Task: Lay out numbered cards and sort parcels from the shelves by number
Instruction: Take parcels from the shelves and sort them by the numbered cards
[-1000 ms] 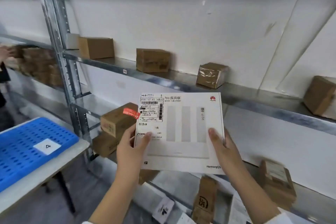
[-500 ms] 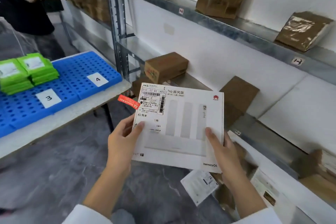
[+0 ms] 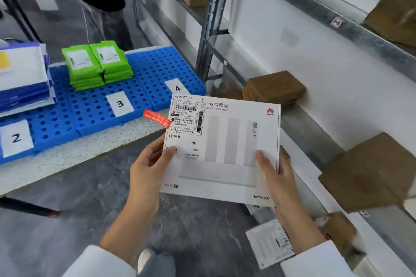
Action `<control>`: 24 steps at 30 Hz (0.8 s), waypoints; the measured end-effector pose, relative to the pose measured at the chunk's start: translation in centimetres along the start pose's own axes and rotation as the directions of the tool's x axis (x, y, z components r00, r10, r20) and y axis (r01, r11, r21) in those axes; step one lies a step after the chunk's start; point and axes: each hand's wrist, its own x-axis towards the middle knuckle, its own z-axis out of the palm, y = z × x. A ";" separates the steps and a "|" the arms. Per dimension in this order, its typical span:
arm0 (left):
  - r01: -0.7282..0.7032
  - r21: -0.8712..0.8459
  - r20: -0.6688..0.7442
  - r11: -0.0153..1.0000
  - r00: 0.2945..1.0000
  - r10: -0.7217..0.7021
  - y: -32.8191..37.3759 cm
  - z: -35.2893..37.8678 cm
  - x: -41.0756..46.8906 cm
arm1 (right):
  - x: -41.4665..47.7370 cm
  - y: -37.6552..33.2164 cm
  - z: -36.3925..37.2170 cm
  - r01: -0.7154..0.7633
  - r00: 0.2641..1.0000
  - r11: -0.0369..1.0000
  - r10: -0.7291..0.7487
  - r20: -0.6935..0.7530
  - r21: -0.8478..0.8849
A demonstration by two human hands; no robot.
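Here the white box [image 3: 221, 148] is held flat and face-up in the air over the floor, between the table [image 3: 67, 159] on the left and the shelves [image 3: 315, 9] on the right. Both hands grasp it. The left hand [image 3: 148, 164] grips the near-left edge with its thumb on the shipping label [image 3: 188, 117], and the right hand [image 3: 276, 175] grips the near-right edge with its thumb on the top face. The coming move turns on one relation: the numbered cards lie to the left of the box and farther away, on the blue mat [image 3: 153, 67]. Card 4 [image 3: 177, 87] is just beyond the box's far-left corner, card 3 [image 3: 120, 103] is farther left, and card 2 [image 3: 15, 138] is well apart. The left hand is therefore the nearer one to the mat. The box's slightly longer side runs left to right, so it would probably travel left edge first. Which number it belongs to I cannot tell from the label.
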 end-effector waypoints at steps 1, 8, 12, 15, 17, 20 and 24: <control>0.000 -0.012 -0.010 1.000 1.000 0.000 0.5 -0.9 1.1 | 0.6 -0.7 1.4 0.000 1.000 1.000 0.000 0.008 0.003; -0.018 -0.095 -0.085 0.995 0.996 0.010 4.1 -5.7 5.9 | 4.0 -4.3 9.4 0.029 0.996 0.995 -0.020 0.090 -0.097; -0.048 -0.125 -0.151 0.991 0.988 0.029 5.2 -7.5 7.9 | 5.5 -5.4 12.9 0.067 0.988 0.990 -0.049 0.144 -0.122; -0.049 -0.136 -0.190 0.989 0.982 0.023 5.5 -8.0 9.2 | 7.0 -5.8 14.5 0.077 0.979 0.990 -0.052 0.197 -0.121; -0.053 -0.153 -0.213 0.987 0.977 0.019 5.5 -7.9 10.4 | 8.6 -6.2 15.3 0.073 0.973 0.990 -0.044 0.228 -0.120; -0.070 -0.159 -0.283 0.985 0.959 0.023 5.8 -7.0 12.3 | 11.4 -7.3 16.6 0.093 0.960 0.988 -0.057 0.273 -0.120; -0.093 -0.160 -0.331 0.983 0.943 0.035 6.3 -4.9 15.5 | 15.9 -8.5 17.4 0.086 0.945 0.993 -0.056 0.321 -0.080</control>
